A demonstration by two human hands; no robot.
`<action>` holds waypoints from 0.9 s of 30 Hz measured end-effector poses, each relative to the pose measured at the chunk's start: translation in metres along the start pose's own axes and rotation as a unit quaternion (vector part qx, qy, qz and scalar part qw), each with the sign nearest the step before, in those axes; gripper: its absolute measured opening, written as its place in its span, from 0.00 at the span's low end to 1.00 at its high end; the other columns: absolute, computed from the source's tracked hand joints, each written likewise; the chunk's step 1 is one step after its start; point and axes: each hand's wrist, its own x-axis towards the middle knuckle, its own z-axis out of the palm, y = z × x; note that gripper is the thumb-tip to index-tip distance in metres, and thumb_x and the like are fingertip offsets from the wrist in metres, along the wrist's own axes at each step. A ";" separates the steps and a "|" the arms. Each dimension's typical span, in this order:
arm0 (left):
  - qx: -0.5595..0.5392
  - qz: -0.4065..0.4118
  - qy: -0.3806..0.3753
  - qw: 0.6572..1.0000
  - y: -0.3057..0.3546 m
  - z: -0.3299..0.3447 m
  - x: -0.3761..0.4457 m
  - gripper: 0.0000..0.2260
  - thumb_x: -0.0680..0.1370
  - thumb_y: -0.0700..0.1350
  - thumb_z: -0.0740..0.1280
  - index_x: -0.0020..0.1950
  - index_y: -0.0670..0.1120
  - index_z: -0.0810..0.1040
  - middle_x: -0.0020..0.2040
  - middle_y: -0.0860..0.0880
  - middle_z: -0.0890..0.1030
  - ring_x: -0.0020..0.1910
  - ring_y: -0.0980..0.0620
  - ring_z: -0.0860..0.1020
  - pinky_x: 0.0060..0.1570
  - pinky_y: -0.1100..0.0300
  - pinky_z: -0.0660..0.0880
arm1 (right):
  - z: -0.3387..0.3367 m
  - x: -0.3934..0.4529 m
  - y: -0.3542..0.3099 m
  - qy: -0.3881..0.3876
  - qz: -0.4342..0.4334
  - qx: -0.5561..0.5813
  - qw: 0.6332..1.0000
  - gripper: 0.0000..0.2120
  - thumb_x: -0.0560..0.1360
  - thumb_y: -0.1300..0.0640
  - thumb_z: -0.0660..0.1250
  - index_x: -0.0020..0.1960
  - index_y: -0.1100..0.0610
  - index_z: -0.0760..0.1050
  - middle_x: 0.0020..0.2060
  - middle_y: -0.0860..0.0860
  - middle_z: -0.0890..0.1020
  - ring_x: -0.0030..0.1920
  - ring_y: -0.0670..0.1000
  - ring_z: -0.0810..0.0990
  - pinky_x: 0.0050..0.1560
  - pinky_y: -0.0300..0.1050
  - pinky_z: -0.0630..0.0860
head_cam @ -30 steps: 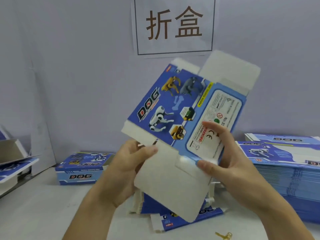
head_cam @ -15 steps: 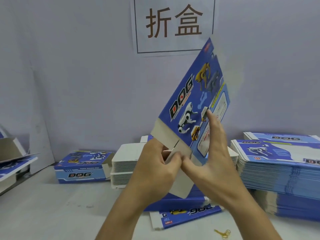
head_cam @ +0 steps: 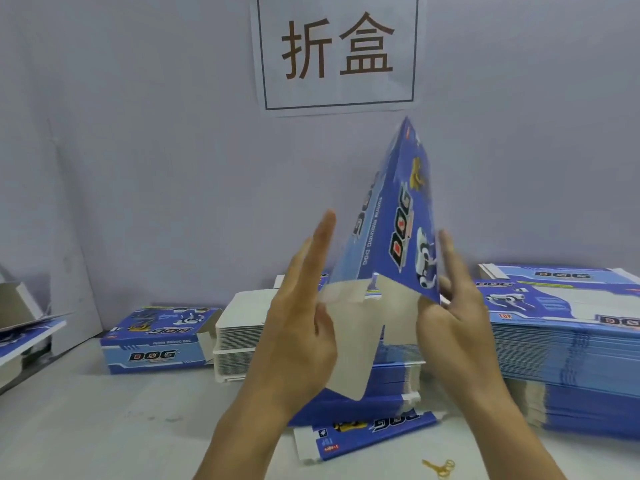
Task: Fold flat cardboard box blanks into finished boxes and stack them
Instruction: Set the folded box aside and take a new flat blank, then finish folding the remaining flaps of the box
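A blue "DOG" box blank [head_cam: 398, 237] stands nearly upright in front of me, partly opened into a tube, with its white bottom flaps [head_cam: 353, 341] hanging down. My left hand [head_cam: 301, 323] presses flat against its left side and flaps, fingers straight and pointing up. My right hand [head_cam: 453, 313] lies flat against the printed right face, thumb near the lower corner. The blank is held between the two hands. One finished box [head_cam: 156, 344] lies on the table at the left.
A stack of white-side-up blanks [head_cam: 239, 337] sits behind my left hand. A tall stack of blue blanks [head_cam: 568, 351] fills the right. More blanks [head_cam: 374, 434] lie under my hands, with a yellow rubber band [head_cam: 438, 467] in front. An open box [head_cam: 20, 323] is at the left edge.
The blank has turned from facing me flat to standing edge-on and opening into a tube. Both hands have gone from pinching its lower corner to pressing flat on its two sides.
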 end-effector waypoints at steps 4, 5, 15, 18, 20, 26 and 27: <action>0.020 -0.025 -0.057 0.998 0.000 -0.003 -0.002 0.42 0.83 0.33 0.60 0.69 0.81 0.52 0.74 0.68 0.61 0.75 0.59 0.62 0.60 0.53 0.79 | 0.007 -0.003 0.007 -0.036 -0.040 -0.049 0.997 0.40 0.79 0.73 0.59 0.78 0.37 0.57 0.52 0.28 0.81 0.53 0.38 0.82 0.46 0.35 0.81; 0.014 -0.031 -0.071 0.997 0.001 -0.005 -0.004 0.43 0.82 0.32 0.61 0.69 0.81 0.53 0.72 0.71 0.62 0.75 0.60 0.62 0.61 0.51 0.79 | 0.011 -0.005 0.008 -0.040 -0.050 -0.070 0.995 0.39 0.79 0.71 0.59 0.78 0.37 0.55 0.53 0.30 0.81 0.52 0.36 0.81 0.44 0.29 0.78; -0.337 -0.239 0.038 0.910 0.031 -0.033 0.018 0.23 0.72 0.63 0.70 0.64 0.53 0.77 0.56 0.49 0.85 0.50 0.47 0.85 0.42 0.52 0.83 | 0.041 -0.030 -0.011 -0.114 -0.153 -0.373 0.908 0.47 0.71 0.70 0.56 0.78 0.36 0.39 0.80 0.51 0.58 0.63 0.61 0.76 0.44 0.48 0.70; -0.258 -0.286 0.111 0.916 0.016 -0.041 0.014 0.06 0.81 0.41 0.66 0.54 0.48 0.82 0.46 0.46 0.87 0.40 0.44 0.86 0.34 0.51 0.83 | 0.045 -0.038 -0.012 -0.207 -0.196 -0.304 0.909 0.44 0.70 0.63 0.58 0.80 0.36 0.50 0.80 0.45 0.57 0.75 0.53 0.67 0.64 0.50 0.74; -0.253 -0.302 0.095 0.914 0.006 -0.048 0.010 0.07 0.82 0.39 0.64 0.52 0.47 0.81 0.43 0.46 0.87 0.37 0.44 0.86 0.29 0.53 0.81 | 0.040 -0.039 -0.009 -0.284 -0.150 -0.203 0.925 0.44 0.68 0.59 0.58 0.78 0.30 0.50 0.79 0.34 0.53 0.78 0.41 0.54 0.76 0.51 0.62; -0.298 -0.297 0.034 0.906 -0.013 -0.066 -0.002 0.16 0.67 0.48 0.75 0.54 0.51 0.80 0.48 0.45 0.87 0.43 0.43 0.86 0.33 0.53 0.82 | 0.014 -0.008 -0.004 -0.109 0.048 0.076 0.990 0.37 0.76 0.43 0.67 0.80 0.39 0.53 0.66 0.34 0.73 0.61 0.30 0.75 0.54 0.37 0.80; -0.308 -0.299 0.027 0.903 -0.015 -0.069 -0.004 0.21 0.63 0.48 0.77 0.54 0.50 0.80 0.49 0.44 0.87 0.44 0.42 0.86 0.34 0.52 0.82 | 0.010 -0.003 -0.002 -0.127 0.067 0.110 0.984 0.33 0.76 0.41 0.65 0.79 0.39 0.58 0.62 0.36 0.78 0.57 0.33 0.79 0.46 0.34 0.80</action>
